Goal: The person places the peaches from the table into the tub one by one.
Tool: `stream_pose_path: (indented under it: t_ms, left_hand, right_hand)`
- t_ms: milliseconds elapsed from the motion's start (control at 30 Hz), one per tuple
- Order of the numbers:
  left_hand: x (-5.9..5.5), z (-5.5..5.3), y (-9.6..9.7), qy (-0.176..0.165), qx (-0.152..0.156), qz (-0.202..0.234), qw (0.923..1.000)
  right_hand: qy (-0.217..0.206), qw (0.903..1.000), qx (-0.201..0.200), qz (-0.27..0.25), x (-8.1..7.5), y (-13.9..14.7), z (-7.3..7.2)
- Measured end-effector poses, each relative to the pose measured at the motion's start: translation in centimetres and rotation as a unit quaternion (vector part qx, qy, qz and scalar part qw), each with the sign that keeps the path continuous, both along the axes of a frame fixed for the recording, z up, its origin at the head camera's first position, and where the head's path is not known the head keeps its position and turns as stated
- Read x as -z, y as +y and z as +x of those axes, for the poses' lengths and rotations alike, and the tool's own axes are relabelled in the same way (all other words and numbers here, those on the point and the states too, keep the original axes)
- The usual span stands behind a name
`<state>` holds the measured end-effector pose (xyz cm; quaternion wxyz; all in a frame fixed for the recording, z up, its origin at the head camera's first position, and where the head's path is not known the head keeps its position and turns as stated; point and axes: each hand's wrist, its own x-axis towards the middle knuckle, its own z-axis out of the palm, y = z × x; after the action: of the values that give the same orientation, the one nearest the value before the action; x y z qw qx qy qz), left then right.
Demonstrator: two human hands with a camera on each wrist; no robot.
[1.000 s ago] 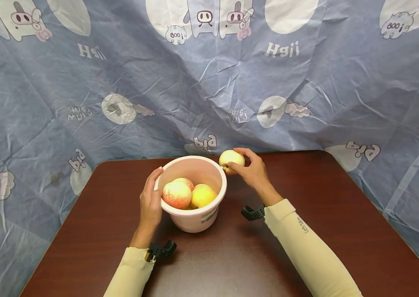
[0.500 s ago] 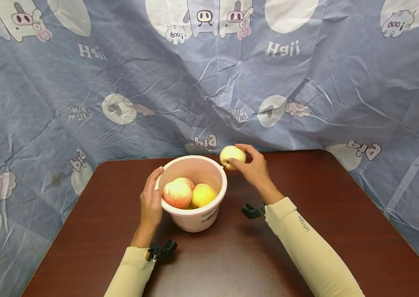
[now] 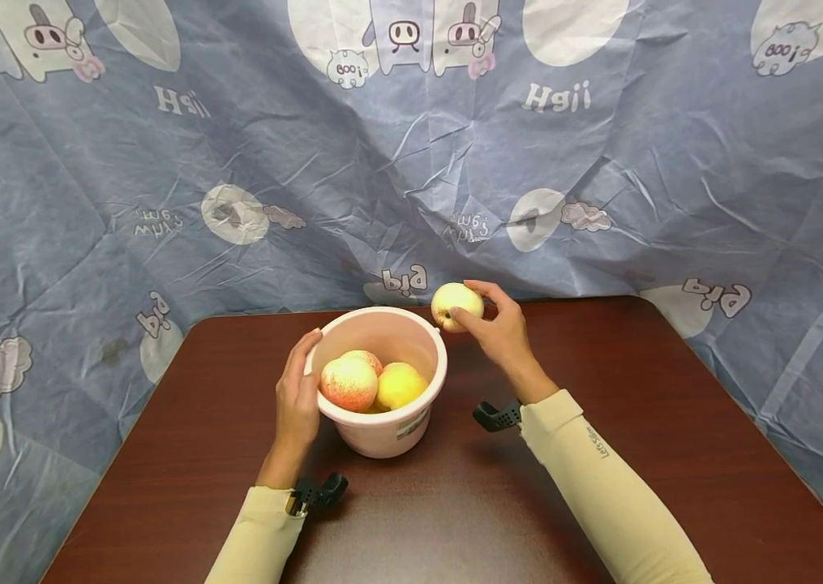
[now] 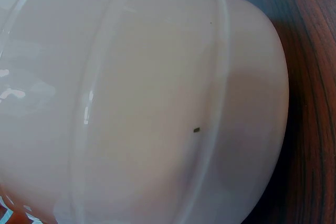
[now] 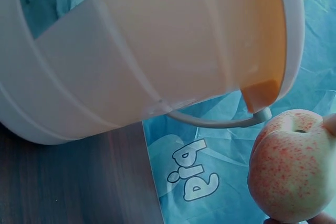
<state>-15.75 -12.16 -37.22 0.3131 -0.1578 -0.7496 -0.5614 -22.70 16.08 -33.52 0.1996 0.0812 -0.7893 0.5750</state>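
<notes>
A pale pink plastic bucket [image 3: 373,436] stands on the table, its mouth facing up toward the head camera. My left hand [image 3: 297,405] holds it by the left side of the rim; in the left wrist view the bucket's ribbed wall [image 4: 152,87] hides most of that hand. Inside lie two red-speckled peaches [image 3: 349,384] and a yellow round fruit [image 3: 400,385]. Just beyond the right side of the rim, my right hand [image 3: 502,332] pinches another peach [image 5: 291,169] between thumb and fingers. Its dimple and crease show in the right wrist view.
The dark red wooden table [image 3: 601,389] reaches back to a blue printed cloth [image 3: 353,162] hanging behind and at the sides. A thin bail handle [image 5: 215,123] hangs off the bucket beside its rim. Black wrist mounts [image 3: 496,416] stick out from both sleeves.
My right hand has raised the peach slightly, up and away from the bucket's rim, mostly in the first half second. My left hand and the bucket have stayed put.
</notes>
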Motion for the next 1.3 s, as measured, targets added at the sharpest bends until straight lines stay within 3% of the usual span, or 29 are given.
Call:
stream_pose_path:
  t_ms: [133,1300]
  left_hand:
    - [0.0,0.0,0.0,-0.004,-0.004,0.001,1.0]
    - [0.1,0.0,-0.1,-0.012,-0.001,0.006,0.9999]
  right_hand:
    - [-0.003,0.9999,-0.01,-0.012,-2.0,-0.7,1.6]
    - [0.031,0.9934,-0.091,-0.062,-4.4,-3.1,3.0]
